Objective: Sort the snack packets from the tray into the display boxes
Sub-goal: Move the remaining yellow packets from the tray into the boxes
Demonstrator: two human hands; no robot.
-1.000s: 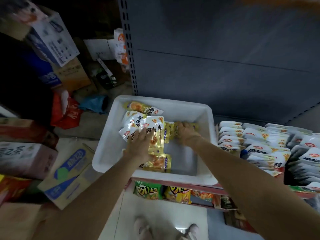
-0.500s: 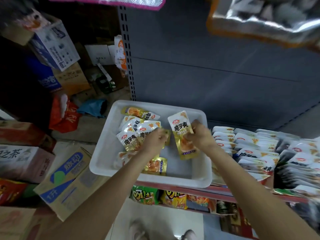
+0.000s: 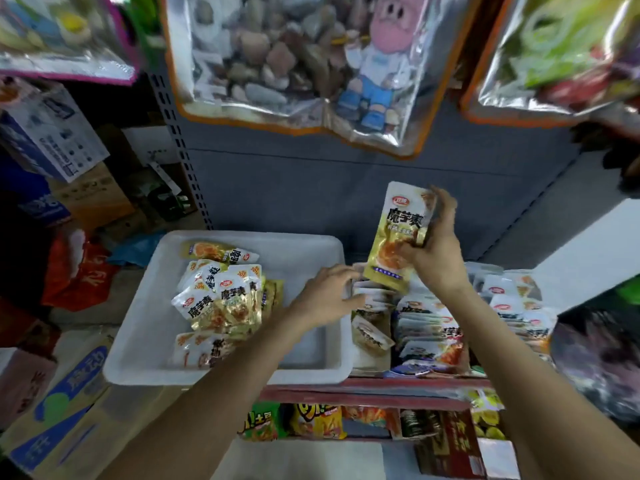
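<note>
Gold-and-white snack packet (image 3: 398, 237) held upright in right hand (image 3: 434, 258), gripped along its right edge, above the display boxes (image 3: 426, 327). Left hand (image 3: 327, 296) fingers relaxed, spread at the nearest row, holding nothing. More packets (image 3: 221, 303) heaped in white tray (image 3: 145, 341), left of boxes. Risk: rows packed tight (little slot room), packet could buckle or knock neighbours. Hanging bags (image 3: 294, 64) crowd overhead.

The packet (image 3: 398, 237) is showing white fading to gold, with black lettering and a red logo. The tray (image 3: 145, 327) is looking plain white; the shelf edge (image 3: 363, 393) red.
</note>
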